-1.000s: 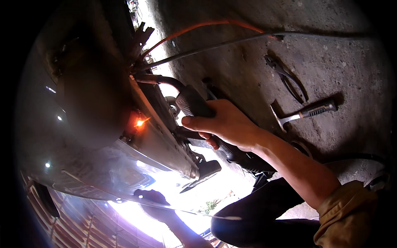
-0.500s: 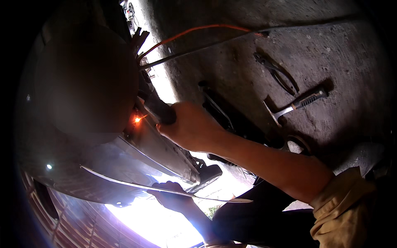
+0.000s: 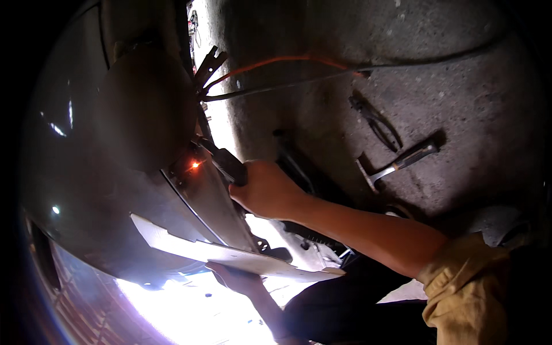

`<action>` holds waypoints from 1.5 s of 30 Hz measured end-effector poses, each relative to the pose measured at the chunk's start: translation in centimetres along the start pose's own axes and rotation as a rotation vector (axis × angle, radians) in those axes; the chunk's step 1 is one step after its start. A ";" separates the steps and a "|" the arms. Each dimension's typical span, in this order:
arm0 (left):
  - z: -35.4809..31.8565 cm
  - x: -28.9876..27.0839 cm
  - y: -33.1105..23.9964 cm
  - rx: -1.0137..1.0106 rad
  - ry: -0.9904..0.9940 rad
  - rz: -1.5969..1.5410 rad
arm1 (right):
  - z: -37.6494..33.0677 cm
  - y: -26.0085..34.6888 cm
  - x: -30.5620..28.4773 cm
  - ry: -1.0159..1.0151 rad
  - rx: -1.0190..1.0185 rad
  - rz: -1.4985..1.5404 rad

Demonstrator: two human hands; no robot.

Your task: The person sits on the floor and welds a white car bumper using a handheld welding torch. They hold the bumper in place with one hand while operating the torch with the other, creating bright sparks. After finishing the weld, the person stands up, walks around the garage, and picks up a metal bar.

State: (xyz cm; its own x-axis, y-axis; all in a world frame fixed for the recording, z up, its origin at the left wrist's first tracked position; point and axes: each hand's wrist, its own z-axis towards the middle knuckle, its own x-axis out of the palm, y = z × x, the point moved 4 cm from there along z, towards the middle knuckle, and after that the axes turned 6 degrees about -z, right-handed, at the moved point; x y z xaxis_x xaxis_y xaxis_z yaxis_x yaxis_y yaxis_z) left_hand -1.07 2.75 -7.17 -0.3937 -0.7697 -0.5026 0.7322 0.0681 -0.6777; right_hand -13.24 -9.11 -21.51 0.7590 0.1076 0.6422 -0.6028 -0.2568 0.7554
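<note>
My right hand is wrapped round the black handle of what looks like a welding electrode holder. Its tip points at a small glowing orange spot on the edge of a dark metal panel. Lower down, my left hand grips the lower edge of a thin, pale flat sheet; part of its fingers is hidden. The sheet is tilted, below the glowing spot and apart from the holder. Smooth grey bodywork, apparently a vehicle's, lies left of both hands.
A dark blurred round shape covers the upper left. Pliers and a hammer lie on the rough floor to the right. An orange cable and a dark cable cross from a metal piece.
The pale sheet has turned from nearly edge-on to show more of its face. The right hand and holder have shifted slightly right and down in view; the glow is smaller.
</note>
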 end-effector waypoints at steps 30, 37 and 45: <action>-1.3 10.9 12.8 -0.054 0.800 0.242 | -4.4 7.1 -13.0 -0.162 -0.015 0.148; -6.6 10.4 20.2 -0.629 0.762 -0.078 | -4.2 6.3 -12.9 -0.115 0.108 -0.325; -10.5 14.6 15.0 -0.311 0.919 0.116 | -3.5 15.7 -13.9 -0.150 0.017 -1.158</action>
State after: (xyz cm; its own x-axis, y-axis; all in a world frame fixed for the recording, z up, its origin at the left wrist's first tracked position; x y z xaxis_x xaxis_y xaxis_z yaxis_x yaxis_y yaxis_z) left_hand -1.65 -0.77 -30.32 -0.7049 0.0386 -0.7082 0.6664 0.3779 -0.6427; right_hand -34.08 -11.32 -18.12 0.8754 0.1714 -0.4520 0.4710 -0.0923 0.8773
